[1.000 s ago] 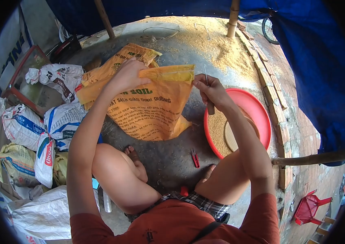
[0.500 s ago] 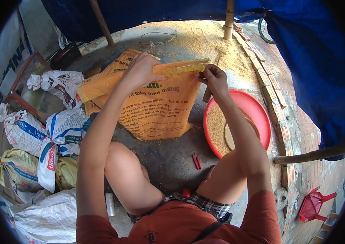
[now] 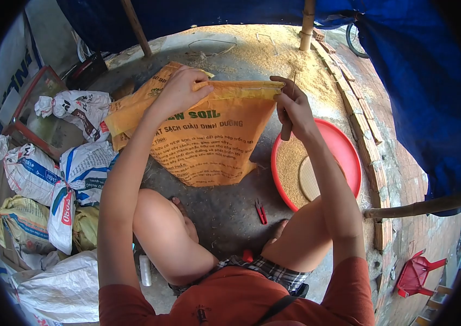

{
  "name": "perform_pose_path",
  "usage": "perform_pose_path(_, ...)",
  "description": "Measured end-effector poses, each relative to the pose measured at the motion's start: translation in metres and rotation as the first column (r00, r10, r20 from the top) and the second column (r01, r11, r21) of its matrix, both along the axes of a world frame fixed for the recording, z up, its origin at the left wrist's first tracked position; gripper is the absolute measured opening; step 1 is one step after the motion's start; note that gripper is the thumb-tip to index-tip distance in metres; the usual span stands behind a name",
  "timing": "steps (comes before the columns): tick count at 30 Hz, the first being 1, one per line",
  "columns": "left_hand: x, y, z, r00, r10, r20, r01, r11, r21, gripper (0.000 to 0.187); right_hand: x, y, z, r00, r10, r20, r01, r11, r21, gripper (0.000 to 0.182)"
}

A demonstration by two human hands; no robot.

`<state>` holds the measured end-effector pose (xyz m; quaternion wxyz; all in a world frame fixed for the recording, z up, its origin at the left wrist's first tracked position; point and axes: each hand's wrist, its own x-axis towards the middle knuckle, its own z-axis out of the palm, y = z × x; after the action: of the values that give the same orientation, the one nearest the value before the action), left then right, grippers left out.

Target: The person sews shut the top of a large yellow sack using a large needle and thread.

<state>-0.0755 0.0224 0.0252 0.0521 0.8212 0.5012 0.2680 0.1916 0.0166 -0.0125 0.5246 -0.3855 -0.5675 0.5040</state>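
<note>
Orange sack [image 3: 203, 144], edge [image 3: 244, 89] in left grip [image 3: 181, 89] and right grip [image 3: 297, 106]

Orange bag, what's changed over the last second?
The right hand moved right and up, pinching a corner of the orange bag, which shifted right with it. The left hand, gripping the top edge, eased the same way. The red basin and clippers stayed put.

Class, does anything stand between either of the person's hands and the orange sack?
Nothing visible does: the left hand grips the orange sack by its top edge, and the right hand holds its upper corner.
</note>
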Motion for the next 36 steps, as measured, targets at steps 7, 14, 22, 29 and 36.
perform_pose_path(7,0.005,-0.005,0.0,0.999,-0.03,0.015,0.03,1.0,-0.002,0.031,0.006,0.012,-0.012,0.997,-0.072,0.005,0.072,0.993,-0.096,0.024)
perform_pose_path(14,-0.001,-0.005,0.002,0.999,-0.024,-0.038,0.022,0.998,-0.06,0.032,0.006,0.02,-0.012,0.991,-0.11,0.071,0.111,0.994,-0.012,0.026)
perform_pose_path(22,0.0,-0.005,-0.005,0.993,-0.009,-0.121,0.015,0.999,0.046,0.043,0.002,0.019,-0.012,0.986,-0.155,0.061,0.156,0.988,-0.01,0.025)
perform_pose_path(29,0.019,-0.008,-0.003,0.999,-0.018,-0.035,0.019,1.0,0.018,0.037,0.0,0.017,-0.01,0.987,-0.139,0.082,0.138,0.99,0.024,0.025)
perform_pose_path(36,0.019,-0.011,0.013,0.999,-0.009,-0.037,0.003,0.988,-0.156,0.035,0.005,0.018,-0.006,0.99,-0.108,0.09,0.107,0.994,0.016,0.024)
